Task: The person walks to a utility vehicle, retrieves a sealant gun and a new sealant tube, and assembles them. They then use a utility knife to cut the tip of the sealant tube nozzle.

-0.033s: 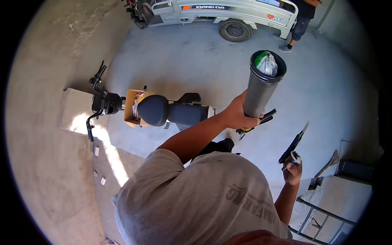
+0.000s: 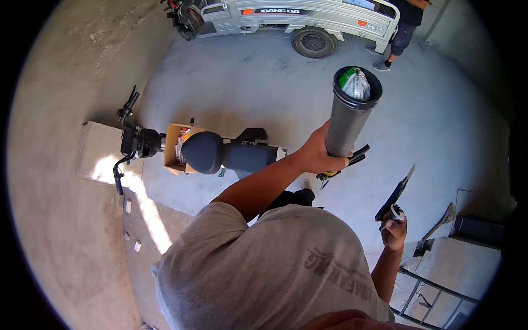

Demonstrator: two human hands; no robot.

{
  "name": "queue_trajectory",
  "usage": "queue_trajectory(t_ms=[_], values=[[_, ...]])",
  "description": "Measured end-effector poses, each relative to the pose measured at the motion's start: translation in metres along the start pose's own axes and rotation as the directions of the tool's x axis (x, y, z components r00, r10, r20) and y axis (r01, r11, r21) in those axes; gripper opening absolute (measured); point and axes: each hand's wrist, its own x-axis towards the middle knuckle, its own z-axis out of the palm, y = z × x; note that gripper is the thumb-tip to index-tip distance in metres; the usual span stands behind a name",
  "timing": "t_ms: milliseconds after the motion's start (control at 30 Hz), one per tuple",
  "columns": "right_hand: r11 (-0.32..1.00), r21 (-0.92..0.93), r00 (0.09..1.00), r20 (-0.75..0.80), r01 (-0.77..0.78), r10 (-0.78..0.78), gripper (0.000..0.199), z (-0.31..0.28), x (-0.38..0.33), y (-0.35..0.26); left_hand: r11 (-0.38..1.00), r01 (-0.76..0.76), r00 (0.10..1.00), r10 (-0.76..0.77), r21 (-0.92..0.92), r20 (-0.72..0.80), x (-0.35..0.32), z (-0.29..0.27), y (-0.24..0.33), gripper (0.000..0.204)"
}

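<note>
My left hand [image 2: 319,154] is raised and grips the lower part of a dark grey cylinder [image 2: 347,124] held upright. A green-and-white bag [image 2: 355,82] is stuffed into its open top. Black tool handles with a yellow part [image 2: 346,162] stick out just under that hand; whether the hand holds them is unclear. My right hand [image 2: 393,228] is lower to the right, closed on a flat black blade-like tool [image 2: 395,192] and a small white piece. My grey shirt fills the lower middle.
A black scooter [image 2: 220,151] stands on the concrete floor ahead, with a cardboard box [image 2: 173,146] on its footboard. A grey three-wheeled cargo vehicle [image 2: 297,22] is parked at the far side, another person [image 2: 404,27] beside it. A metal frame [image 2: 434,291] lies lower right.
</note>
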Motion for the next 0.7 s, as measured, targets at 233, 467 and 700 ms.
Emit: queue_trajectory(t_ms=[233, 467, 700], values=[[0.999, 0.005, 0.999, -0.035, -0.037, 0.037, 0.046, -0.011, 0.148, -0.05, 0.98, -0.061, 0.986, 0.088, 0.188, -0.142, 0.149, -0.069, -0.027, 0.055], [0.995, -0.054, 0.996, 0.048, -0.078, 0.081, 0.039, -0.02, 0.326, -0.085, 0.87, 0.096, 0.975, 0.014, 0.483, -0.22, 0.286, -0.13, 0.001, 0.079], [0.991, -0.099, 0.969, 0.222, -0.085, 0.105, 0.04, -0.049, 0.55, -0.097, 0.682, 0.297, 0.934, -0.063, 0.669, -0.352, 0.417, -0.197, -0.013, 0.082]])
